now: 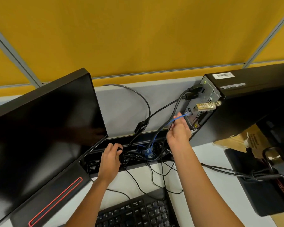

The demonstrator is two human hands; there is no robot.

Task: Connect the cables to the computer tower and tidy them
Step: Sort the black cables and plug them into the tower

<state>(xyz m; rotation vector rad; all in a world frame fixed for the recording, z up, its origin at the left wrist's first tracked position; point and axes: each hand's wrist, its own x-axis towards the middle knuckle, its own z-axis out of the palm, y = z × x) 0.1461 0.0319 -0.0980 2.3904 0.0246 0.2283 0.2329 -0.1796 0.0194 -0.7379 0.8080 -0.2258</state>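
The right hand (pixel 179 128) pinches a blue network cable (pixel 177 119) at the computer tower (pixel 246 102) rear panel. The left hand (pixel 111 158) grips tangled black cables (pixel 134 155) in the desk's cable tray (pixel 134 141).

Office cubicle: yellow partition (pixel 138 38), monitor (pixel 39 125), keyboard (pixel 138 212).

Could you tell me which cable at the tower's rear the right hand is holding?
The blue cable, pinched by the right hand; the other plugged cables are black.
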